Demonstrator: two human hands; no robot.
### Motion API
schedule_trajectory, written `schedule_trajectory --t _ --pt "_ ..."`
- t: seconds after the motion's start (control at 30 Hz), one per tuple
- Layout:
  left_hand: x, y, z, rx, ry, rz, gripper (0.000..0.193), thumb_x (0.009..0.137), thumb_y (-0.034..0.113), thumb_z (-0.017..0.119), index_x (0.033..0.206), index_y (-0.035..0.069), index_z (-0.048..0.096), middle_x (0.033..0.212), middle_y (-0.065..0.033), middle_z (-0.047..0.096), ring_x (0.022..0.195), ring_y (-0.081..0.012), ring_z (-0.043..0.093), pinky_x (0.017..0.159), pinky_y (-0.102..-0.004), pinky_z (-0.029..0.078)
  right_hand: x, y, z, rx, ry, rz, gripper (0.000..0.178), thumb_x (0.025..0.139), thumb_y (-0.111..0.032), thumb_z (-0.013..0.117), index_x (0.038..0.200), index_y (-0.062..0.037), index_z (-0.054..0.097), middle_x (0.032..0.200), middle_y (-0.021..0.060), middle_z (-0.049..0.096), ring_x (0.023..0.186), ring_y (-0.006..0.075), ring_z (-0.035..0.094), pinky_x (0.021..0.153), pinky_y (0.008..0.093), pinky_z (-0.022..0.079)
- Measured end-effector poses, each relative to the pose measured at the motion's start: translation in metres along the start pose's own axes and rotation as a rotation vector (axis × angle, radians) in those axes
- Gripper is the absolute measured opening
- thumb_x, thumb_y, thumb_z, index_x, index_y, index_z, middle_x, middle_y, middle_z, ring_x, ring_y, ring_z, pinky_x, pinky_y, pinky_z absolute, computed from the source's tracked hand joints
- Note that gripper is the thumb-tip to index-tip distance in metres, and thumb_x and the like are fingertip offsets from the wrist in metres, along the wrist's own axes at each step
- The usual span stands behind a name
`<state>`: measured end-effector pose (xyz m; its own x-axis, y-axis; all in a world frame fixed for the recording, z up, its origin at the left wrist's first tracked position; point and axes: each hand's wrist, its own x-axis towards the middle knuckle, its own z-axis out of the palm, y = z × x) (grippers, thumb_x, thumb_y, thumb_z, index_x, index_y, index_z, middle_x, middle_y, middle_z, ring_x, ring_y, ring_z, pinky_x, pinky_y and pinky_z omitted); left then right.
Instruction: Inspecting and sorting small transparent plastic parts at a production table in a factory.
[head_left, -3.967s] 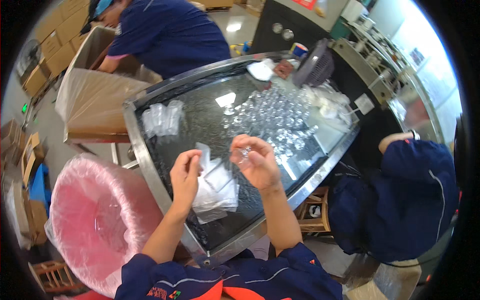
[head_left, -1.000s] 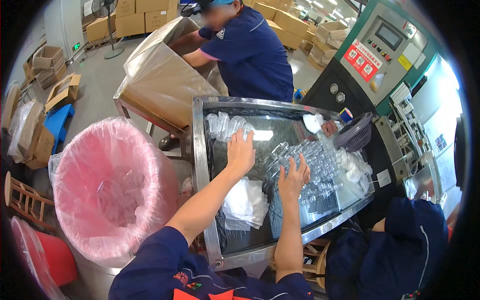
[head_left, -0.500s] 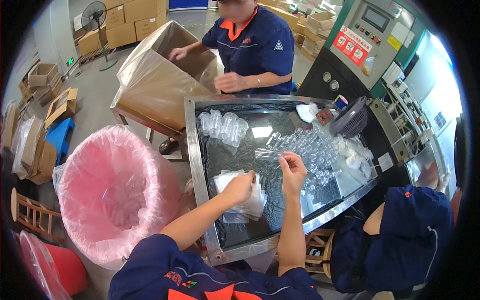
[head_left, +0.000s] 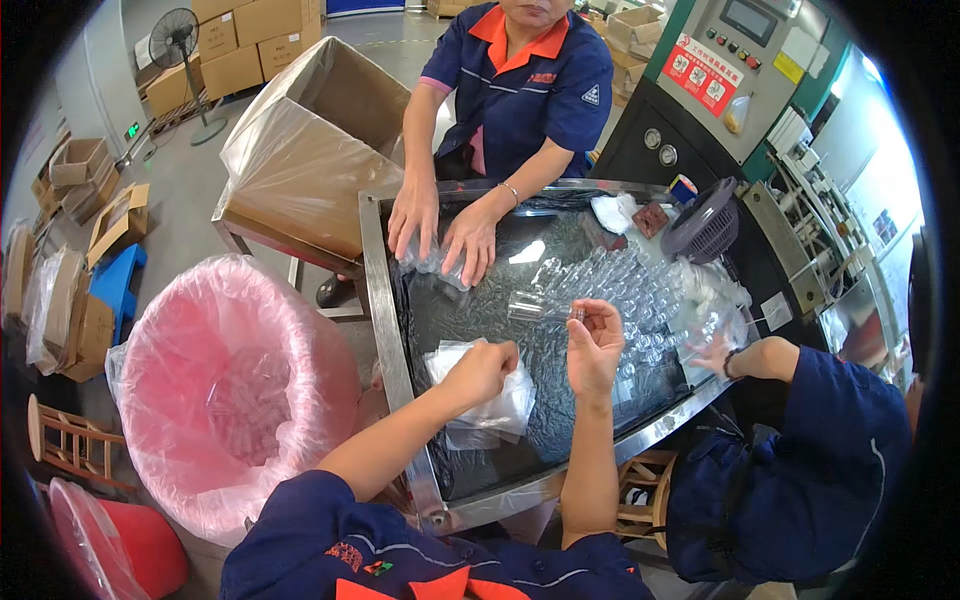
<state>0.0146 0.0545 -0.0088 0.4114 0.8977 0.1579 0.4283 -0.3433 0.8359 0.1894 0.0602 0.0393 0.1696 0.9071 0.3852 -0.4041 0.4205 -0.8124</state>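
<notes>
– Starting at your left: the big round bin lined with pink plastic film (head_left: pixel 235 390) stands just beside the steel-rimmed table (head_left: pixel 378 300), well clear of your arms.

– And my left hand (head_left: pixel 482 370)?

– It's closed into a loose fist on the stack of flat clear plastic bags (head_left: pixel 480 410) lying on the dark tabletop; you look to be gripping the top one. Your right hand (head_left: pixel 594 345) pinches a small clear plastic tube (head_left: pixel 545 308) by its end, thumb and fingertips closed on it, raised above the table.

– So where am I in the work?

– By my reading, one tube is picked and a bag is being taken up. The next move calls for getting that bag's mouth open (thin film clings).

– Anything in the way?

– A co-worker's hands (head_left: pixel 440 235) press on clear pieces at the far edge. Rightwards lie the heap of clear tubes (head_left: pixel 630 290) and another person's hand (head_left: pixel 715 350), close to yours.
</notes>
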Motion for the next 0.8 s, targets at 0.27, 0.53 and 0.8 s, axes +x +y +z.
schedule_trajectory --t 0.27,0.53,0.8 --pt "-0.013 0.023 0.003 0.103 -0.072 0.062 0.016 0.077 0.005 0.057 0.091 0.0 0.062 0.089 -0.0197 0.064 0.087 -0.037 0.062 0.079 -0.044 0.05 -0.009 0.018 -0.008 -0.657 0.091 -0.007 0.022 0.078 0.005 0.07 0.098 -0.0005 0.061 0.091 0.0036 0.06 0.077 0.0101 0.054 0.069 0.0227 0.045" --pt "-0.027 0.019 0.008 0.153 -0.12 0.335 0.019 0.077 0.005 0.056 0.094 -0.002 0.05 0.09 -0.0186 0.056 0.09 -0.0356 0.059 0.074 -0.0424 0.051 -0.006 0.02 0.015 -1.364 -0.067 -0.248 0.019 0.075 -0.005 0.073 0.092 -0.003 0.064 0.087 0.0101 0.062 0.066 0.0193 0.057 0.055 0.03 0.046" --pt "-0.035 0.042 -0.007 -0.044 -0.194 0.305 0.019 0.077 0.001 0.052 0.093 -0.003 0.044 0.083 -0.0181 0.049 0.067 -0.0332 0.06 0.058 -0.0404 0.05 -0.001 0.03 0.013 -1.35 0.02 -0.099 0.021 0.075 0.001 0.069 0.094 -0.0023 0.062 0.088 0.0099 0.059 0.063 0.0189 0.054 0.059 0.0307 0.045"
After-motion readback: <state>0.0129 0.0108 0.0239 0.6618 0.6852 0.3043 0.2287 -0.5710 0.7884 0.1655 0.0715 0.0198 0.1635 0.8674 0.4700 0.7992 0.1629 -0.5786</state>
